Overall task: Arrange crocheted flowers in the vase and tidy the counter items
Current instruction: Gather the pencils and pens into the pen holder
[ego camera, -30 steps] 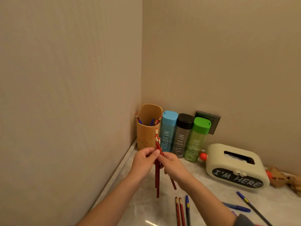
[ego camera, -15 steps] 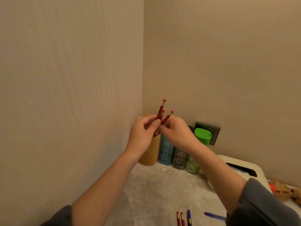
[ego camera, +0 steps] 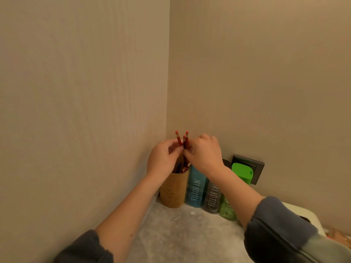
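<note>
Both hands hold a small bunch of red pencils (ego camera: 185,141) upright over the wooden pencil holder (ego camera: 173,188) in the corner. My left hand (ego camera: 163,160) pinches the bunch from the left, and my right hand (ego camera: 204,154) pinches it from the right. The pencils' eraser ends point up and their lower ends reach into the holder's mouth, where other pens and pencils stand. No vase or crocheted flowers are in view.
Beside the holder stand a blue bottle (ego camera: 195,188), a dark bottle (ego camera: 212,198) and a green bottle (ego camera: 242,172), in front of a wall socket (ego camera: 256,166). A cream tissue box (ego camera: 307,215) sits at the right. Walls close the corner on the left and behind.
Both hands lifted the red pencils from low over the counter, carried them back to the corner and lowered their tips into the holder. The view tilted up, so the loose pens dropped out of sight.
</note>
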The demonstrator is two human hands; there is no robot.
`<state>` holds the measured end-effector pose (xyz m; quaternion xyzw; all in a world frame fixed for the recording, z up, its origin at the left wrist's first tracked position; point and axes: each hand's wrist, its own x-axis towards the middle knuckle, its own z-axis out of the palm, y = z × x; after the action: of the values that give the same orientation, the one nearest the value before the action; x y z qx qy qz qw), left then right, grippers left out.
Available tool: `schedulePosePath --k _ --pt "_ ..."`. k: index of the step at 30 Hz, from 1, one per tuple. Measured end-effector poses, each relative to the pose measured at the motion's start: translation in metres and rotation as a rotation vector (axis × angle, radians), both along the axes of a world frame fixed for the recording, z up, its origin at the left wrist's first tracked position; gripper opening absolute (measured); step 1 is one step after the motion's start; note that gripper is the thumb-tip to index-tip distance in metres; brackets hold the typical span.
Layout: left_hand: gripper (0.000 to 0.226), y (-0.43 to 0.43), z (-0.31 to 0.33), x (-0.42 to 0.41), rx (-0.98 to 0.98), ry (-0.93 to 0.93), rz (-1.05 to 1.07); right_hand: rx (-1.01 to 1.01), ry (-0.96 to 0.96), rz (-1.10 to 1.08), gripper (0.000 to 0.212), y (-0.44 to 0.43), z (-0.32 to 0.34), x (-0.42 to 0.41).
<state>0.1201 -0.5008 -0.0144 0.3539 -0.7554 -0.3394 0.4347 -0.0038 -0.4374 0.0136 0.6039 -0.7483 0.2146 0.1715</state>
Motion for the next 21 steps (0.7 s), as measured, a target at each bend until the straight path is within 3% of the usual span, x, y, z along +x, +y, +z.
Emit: schedulePosePath --k 8,12,16,21 --pt "0.024 -0.006 -0.025 -0.008 0.022 -0.221 0.009 0.116 0.068 -0.071 0.036 -0.004 -0.024 -0.007" --pt "0.027 -0.006 -0.033 -0.006 0.026 -0.258 0.011 0.1 0.015 -0.058 0.031 0.002 -0.026 -0.008" --pt "0.029 0.003 -0.037 -0.001 0.014 -0.184 0.019 0.079 -0.032 -0.05 0.035 0.012 -0.029 -0.008" --pt "0.023 0.028 -0.037 0.008 0.051 0.026 0.021 -0.104 -0.118 0.002 0.033 0.048 -0.038 0.004"
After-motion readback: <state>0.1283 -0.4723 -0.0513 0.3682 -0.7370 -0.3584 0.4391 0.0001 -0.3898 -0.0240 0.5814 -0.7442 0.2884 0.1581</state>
